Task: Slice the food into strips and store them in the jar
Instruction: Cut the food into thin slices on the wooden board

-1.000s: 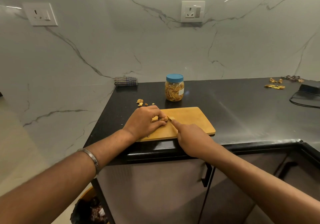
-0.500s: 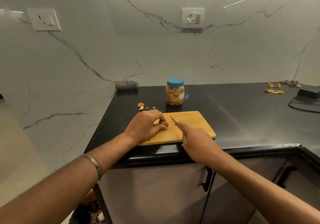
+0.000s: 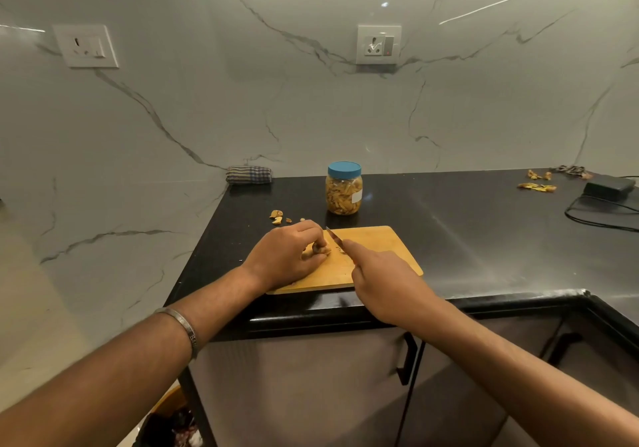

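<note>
Small food piece pinned on the cutting board, knife poised beside it.

The left hand [image 3: 288,256] pinches the food piece [image 3: 320,248] at the cutting board's [image 3: 377,244] nine o'clock edge; the right hand [image 3: 383,282] grips the knife [image 3: 333,236]. The piece looks light, firm and prone to skid, so hold it low, fingertips tucked. The capped jar [image 3: 343,189] stands at twelve o'clock on the desk [image 3: 466,225].

Dim warm light, countertop [image 3: 484,232] glare, wide-angle bowing

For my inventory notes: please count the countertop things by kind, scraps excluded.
Jar: 1
Board: 1
Knife: 1
Cloth: 1
Black box with cable: 1
Total: 5
</note>
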